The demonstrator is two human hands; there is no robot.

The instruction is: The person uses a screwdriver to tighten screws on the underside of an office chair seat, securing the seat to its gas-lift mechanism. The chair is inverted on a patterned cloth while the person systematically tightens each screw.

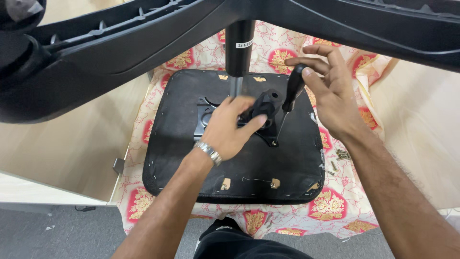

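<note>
Your left hand (229, 128), a metal watch band (209, 153) at the wrist, reaches in from the lower left and rests palm-down on the black mounting mechanism (261, 109) bolted to the underside of an upturned chair seat (191, 158), fingers closed over its black lever housing. Just to the right, your right hand (330, 93) comes in from the lower right with the wrist cocked upward, fingertips pinching the black handle of a screwdriver (290, 98); its thin shaft slants down and left, the tip meeting a screw at the corner of the metal plate (274, 142). The chair's gas cylinder (239, 48) rises from the mechanism toward you, and the black star base (120, 43) spreads across the top of the view, hiding the far edge of the seat. The seat lies on a floral red-and-gold cloth (330, 204) over a pale wooden surface (421, 124). Loose screws (341, 154) sit on the cloth beside the seat's right edge.
</note>
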